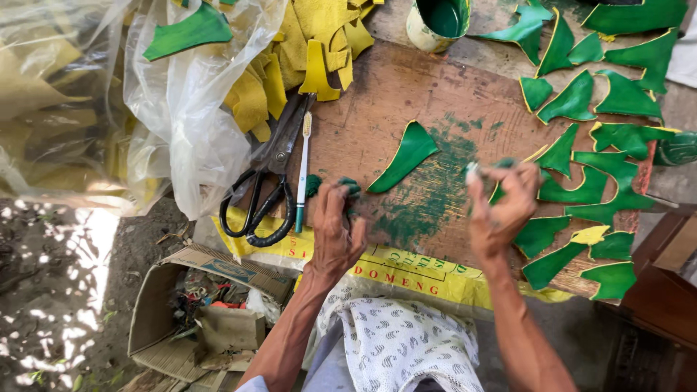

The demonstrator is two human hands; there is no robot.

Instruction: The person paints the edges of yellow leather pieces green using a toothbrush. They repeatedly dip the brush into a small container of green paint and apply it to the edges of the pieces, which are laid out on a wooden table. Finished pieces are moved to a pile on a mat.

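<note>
Head view looks straight down on a worn wooden board (377,94) smeared with green paint. Left hand (335,231) is curled shut on a dark green-stained dauber (350,189) at the board's near edge; right hand (501,210) pinches a small green-smeared thing, too blurred to name. Between them lies a painted green leather piece (406,156), curved and pointed (thin, light and floppy, I judge, and wet on top), best taken by its yellow rim. Black scissors (261,196) and a toothbrush (303,170) lie left, a paint cup (435,22) behind, finished pieces (602,167) right. Below: dirt ground, a cardboard box (189,305).
</note>
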